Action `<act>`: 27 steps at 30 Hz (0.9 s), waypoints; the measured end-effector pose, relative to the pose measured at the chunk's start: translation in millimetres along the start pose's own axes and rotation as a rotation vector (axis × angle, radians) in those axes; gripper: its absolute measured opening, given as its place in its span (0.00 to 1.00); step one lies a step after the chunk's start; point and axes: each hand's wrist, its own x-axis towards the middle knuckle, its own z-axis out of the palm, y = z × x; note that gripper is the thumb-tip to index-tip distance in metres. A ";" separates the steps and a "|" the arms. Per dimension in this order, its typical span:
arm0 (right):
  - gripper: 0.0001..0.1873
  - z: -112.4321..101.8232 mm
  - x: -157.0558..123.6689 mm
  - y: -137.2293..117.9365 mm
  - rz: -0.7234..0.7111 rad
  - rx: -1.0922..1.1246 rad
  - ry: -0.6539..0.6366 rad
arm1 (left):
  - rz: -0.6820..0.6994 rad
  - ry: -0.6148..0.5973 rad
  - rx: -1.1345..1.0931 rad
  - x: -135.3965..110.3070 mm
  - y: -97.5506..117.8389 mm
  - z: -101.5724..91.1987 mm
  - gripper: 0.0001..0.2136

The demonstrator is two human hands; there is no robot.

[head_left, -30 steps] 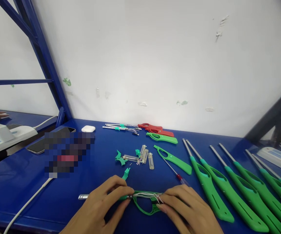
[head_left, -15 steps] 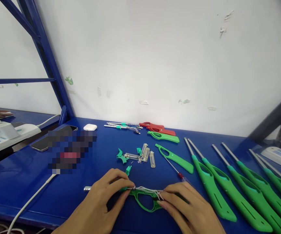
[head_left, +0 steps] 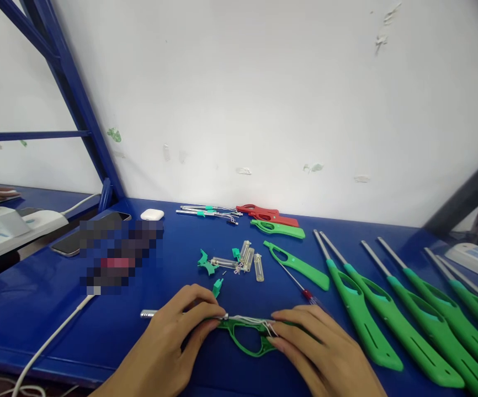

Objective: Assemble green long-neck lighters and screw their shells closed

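Note:
A green lighter half-shell (head_left: 245, 337) with a metal tube and thin white wires lies on the blue table (head_left: 36, 309) near its front edge. My left hand (head_left: 173, 342) pinches the shell's front end, where the tube (head_left: 148, 314) sticks out to the left. My right hand (head_left: 322, 350) rests fingers-down on the shell's rear part, pressing on the wires. A small teal piece (head_left: 217, 286) lies just behind my left fingers.
Several assembled green long-nosed lighters (head_left: 363, 325) lie in a row at the right. Loose shells, green (head_left: 297, 266) and red (head_left: 267, 214), clear tubes (head_left: 247, 258), a red-handled screwdriver (head_left: 301, 289), a white earbud case (head_left: 152, 214), a phone (head_left: 77, 242) and a white cable (head_left: 52, 342) lie around.
Both hands stay on the green shell; the fingers shift slightly along the wires. The camera view drifts a little.

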 end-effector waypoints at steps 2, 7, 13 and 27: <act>0.11 0.3 -0.2 -0.4 0.001 0.001 0.006 | -0.029 -0.042 0.014 -0.9 0.9 -1.1 0.12; 0.12 0.0 0.8 -1.8 0.011 0.017 0.010 | -0.064 -0.135 0.094 0.4 3.4 -3.8 0.13; 0.13 -2.2 2.2 -2.7 0.006 0.005 0.001 | -0.084 -0.196 0.067 1.7 3.8 -3.6 0.14; 0.12 -1.6 0.2 -3.7 0.002 0.006 -0.012 | -0.077 -0.228 0.079 4.0 6.6 -6.2 0.17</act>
